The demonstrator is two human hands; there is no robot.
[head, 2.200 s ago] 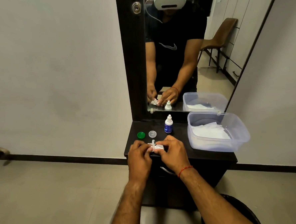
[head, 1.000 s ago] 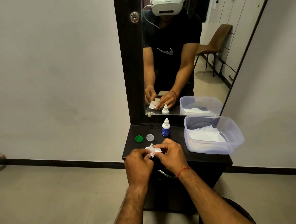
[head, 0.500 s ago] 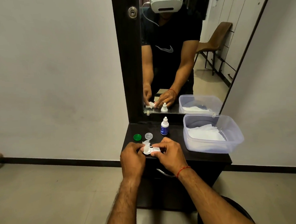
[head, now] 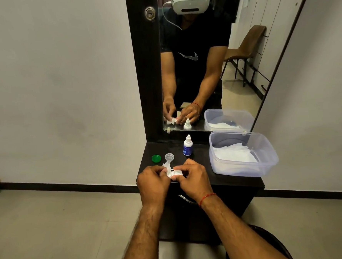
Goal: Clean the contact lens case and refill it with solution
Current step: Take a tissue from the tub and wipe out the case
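Note:
Both hands meet over the front edge of the dark dresser top [head: 200, 161]. My right hand [head: 193, 178] grips the white contact lens case [head: 175, 172]. My left hand [head: 153, 180] pinches a crumpled white tissue [head: 166, 166] against the case's left end. Behind them lie two loose caps: a green cap [head: 156, 158] and a clear cap [head: 169, 156]. A small solution bottle [head: 187, 146], white with a blue label, stands upright behind my right hand.
A clear plastic tub [head: 267, 153] with white tissues inside fills the right side of the dresser top. A dark-framed mirror [head: 191, 58] rises behind and reflects my arms. A metal drawer handle [head: 185, 199] shows below my right wrist.
My left hand has kept working the tissue at the left end of the case, with small shifts. The case stays in my right hand. Caps, bottle and tub have not moved.

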